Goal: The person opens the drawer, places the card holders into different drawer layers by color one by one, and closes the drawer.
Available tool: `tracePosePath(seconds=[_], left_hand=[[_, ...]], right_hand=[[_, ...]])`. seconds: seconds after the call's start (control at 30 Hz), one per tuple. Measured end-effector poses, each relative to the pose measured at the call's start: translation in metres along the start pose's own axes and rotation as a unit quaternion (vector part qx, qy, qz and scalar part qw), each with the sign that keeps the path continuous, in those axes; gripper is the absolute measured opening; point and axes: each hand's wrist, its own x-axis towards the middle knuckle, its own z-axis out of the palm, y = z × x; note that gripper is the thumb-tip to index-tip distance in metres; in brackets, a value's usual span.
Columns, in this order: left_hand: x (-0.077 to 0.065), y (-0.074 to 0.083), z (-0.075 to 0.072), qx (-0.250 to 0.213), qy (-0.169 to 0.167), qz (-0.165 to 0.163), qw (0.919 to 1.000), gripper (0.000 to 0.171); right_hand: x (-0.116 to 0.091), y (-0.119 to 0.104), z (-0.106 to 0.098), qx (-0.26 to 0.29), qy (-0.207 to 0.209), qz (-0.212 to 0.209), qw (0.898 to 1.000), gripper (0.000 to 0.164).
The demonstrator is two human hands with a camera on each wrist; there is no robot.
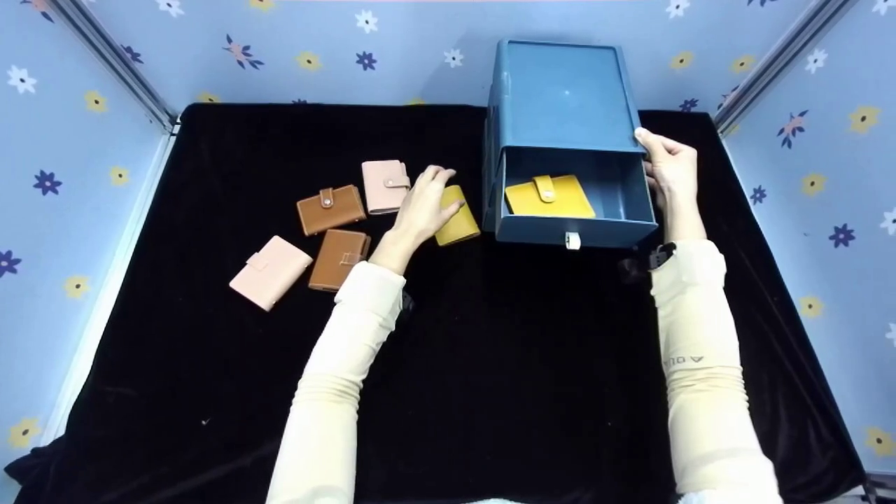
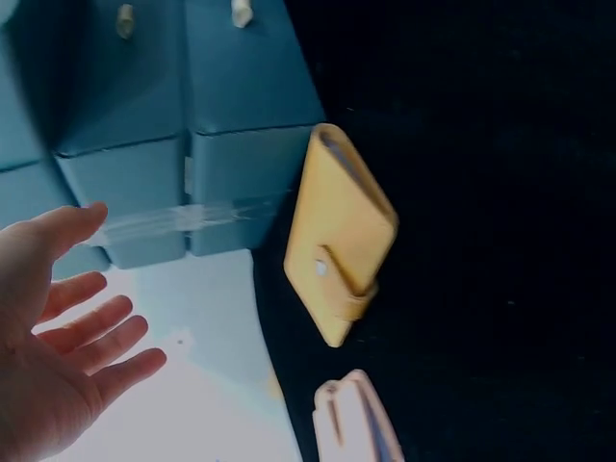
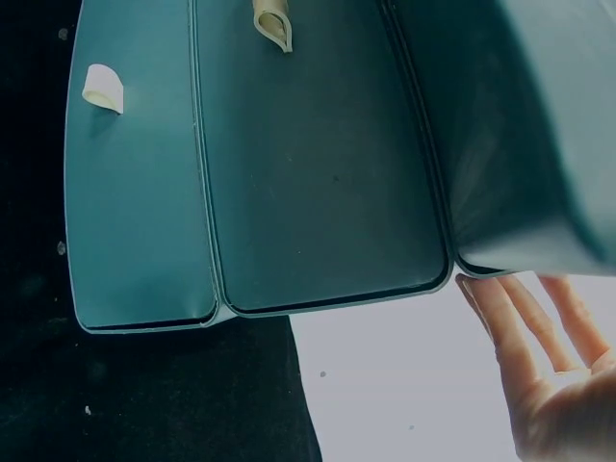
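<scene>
A yellow wallet lies on the black cloth beside the drawer cabinet. My left hand is over its left side, fingers spread and nothing gripped; the left wrist view shows the wallet beyond the fingers, its snap strap facing me. My right hand rests at the cabinet's front right corner, thumb on the top edge and fingers along the side. In the right wrist view the fingers look straight at the edge. Another yellow wallet sits inside the pulled-out top drawer.
Left of my left hand lie a pink wallet, a brown one, a second brown wallet partly behind my sleeve, and another pink wallet. Flowered blue panels stand behind and at both sides. Lower drawers are shut.
</scene>
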Motion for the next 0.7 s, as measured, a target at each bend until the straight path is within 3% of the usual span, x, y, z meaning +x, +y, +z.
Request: tracePosePath(seconds=[0.7], left_hand=[[0.008,-0.039,0.043,-0.010,-0.090,-0.068,0.9936,0.079]], right_hand=[[0.003,0.002,-0.002,-0.003,-0.008,-0.005,1.000,0.026]])
